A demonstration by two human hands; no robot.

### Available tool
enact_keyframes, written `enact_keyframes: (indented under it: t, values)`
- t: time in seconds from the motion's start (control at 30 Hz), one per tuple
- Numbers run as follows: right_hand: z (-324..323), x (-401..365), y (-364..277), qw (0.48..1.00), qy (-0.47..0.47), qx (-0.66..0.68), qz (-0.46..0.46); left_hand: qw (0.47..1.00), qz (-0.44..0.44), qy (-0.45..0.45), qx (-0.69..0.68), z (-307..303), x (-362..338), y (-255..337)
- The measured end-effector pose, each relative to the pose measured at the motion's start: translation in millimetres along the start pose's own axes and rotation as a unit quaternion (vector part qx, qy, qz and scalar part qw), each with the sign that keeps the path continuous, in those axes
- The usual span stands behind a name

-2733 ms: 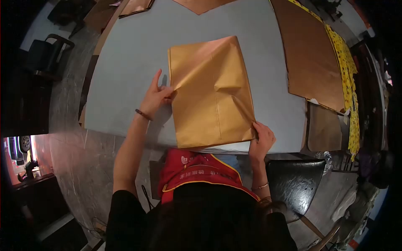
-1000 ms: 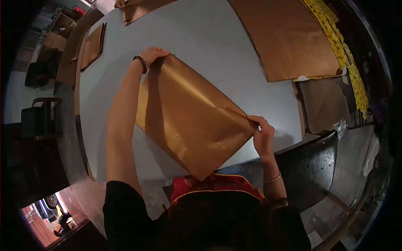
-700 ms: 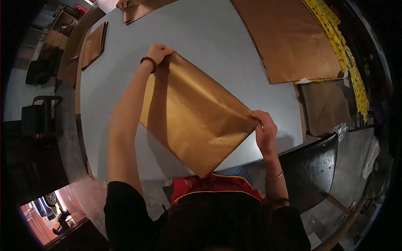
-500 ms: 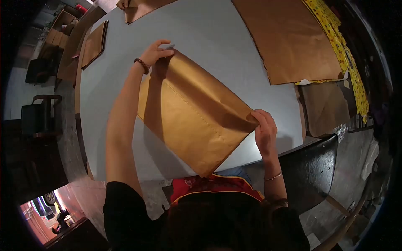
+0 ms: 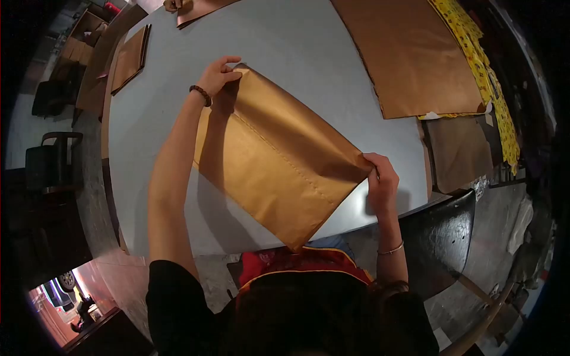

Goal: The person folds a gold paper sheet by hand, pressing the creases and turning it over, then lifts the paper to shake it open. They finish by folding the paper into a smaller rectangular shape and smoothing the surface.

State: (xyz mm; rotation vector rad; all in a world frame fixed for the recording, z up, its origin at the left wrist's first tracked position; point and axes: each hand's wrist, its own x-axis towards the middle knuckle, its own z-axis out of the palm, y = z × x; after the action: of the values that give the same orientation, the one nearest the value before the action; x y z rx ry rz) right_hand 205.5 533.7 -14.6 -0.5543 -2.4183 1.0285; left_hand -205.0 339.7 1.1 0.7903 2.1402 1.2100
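A golden-brown sheet (image 5: 267, 166) with a stitched line lies tilted between my two hands over the pale table (image 5: 148, 148). My left hand (image 5: 219, 76) pinches its upper corner between thumb and fingers. At the right corner, my right hand (image 5: 382, 175) grips the edge, where the material creases. The lower corner points toward my body and reaches the table's near edge. Part of the upper side is raised and shaded. Whether the sheet has more than one layer I cannot tell.
A folded brown stack (image 5: 132, 58) lies at the table's left edge. Large brown sheets (image 5: 409, 59) cover the right side, beside yellow patterned cloth (image 5: 504, 127). Another person's hand (image 5: 173, 5) touches a brown piece (image 5: 199, 10) at the top. A black chair (image 5: 442, 237) stands at right.
My right hand has moved slightly right and up with its corner, pulling the sheet's upper edge straighter. My left hand keeps its hold. The view has shifted slightly.
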Motion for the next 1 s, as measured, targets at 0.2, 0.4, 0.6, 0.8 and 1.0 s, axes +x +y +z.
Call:
enact_keyframes:
  t: [0.2, 0.4, 0.6, 0.8, 1.0]
  values:
    - [5.0, 17.3, 25.3, 0.956, 0.017, 0.252, 0.148, 0.999, 0.023, 0.035, 0.029, -1.9, 3.3, -8.4]
    - [8.9, 44.5, 15.0, 0.787, 0.096, 0.557, 0.248, 0.995, -0.021, 0.082, 0.059, -4.7, 8.7, -22.0]
    - [6.4, 4.4, -16.6, 0.811, 0.057, 0.514, 0.275, 0.981, -0.059, 0.146, 0.111, -3.7, -11.4, -18.6]
    - [6.2, -32.2, -51.5, 0.799, -0.009, 0.493, 0.343, 0.982, -0.067, 0.165, 0.056, -1.0, -28.8, -24.6]
    - [-1.2, -45.1, -45.6, 0.806, -0.046, 0.433, 0.401, 0.968, -0.1, 0.219, 0.068, 2.8, -43.3, -22.2]
